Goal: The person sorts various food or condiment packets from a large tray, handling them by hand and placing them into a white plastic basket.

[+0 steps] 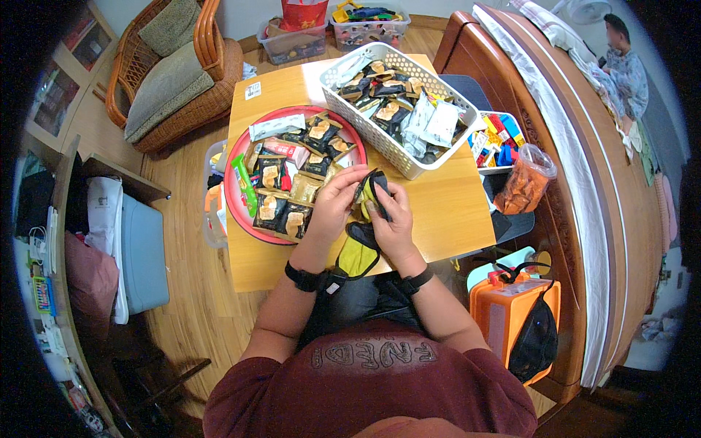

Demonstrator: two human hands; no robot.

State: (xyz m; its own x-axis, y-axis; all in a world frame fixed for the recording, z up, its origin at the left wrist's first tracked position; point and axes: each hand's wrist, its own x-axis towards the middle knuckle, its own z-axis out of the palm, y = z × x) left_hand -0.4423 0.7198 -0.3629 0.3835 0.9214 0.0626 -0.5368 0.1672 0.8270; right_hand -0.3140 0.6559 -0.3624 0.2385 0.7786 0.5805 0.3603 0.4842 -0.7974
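A black and yellow-green fabric piece (358, 257), perhaps a padded strap or glove, hangs over the near edge of a wooden table. Its upper end is bunched between my hands. My left hand (337, 200) pinches the cloth with thumb and fingertips. From the other side, my right hand (395, 219) grips the folded dark edge. Just left of them, a red-rimmed round tray (233, 211) holds several wrapped snacks, mostly in black and gold packets (271, 175). Beyond the hands stands a white perforated plastic basket (372, 131) full of similar packets. Both wrists wear black bands.
The wooden table (443, 213) carries the tray and basket. At its right are a tub of toy bricks (495, 142), a clear jar (526, 180) and an orange case (515, 317). A wicker armchair (175, 82) stands back left. A person (624, 76) sits far right.
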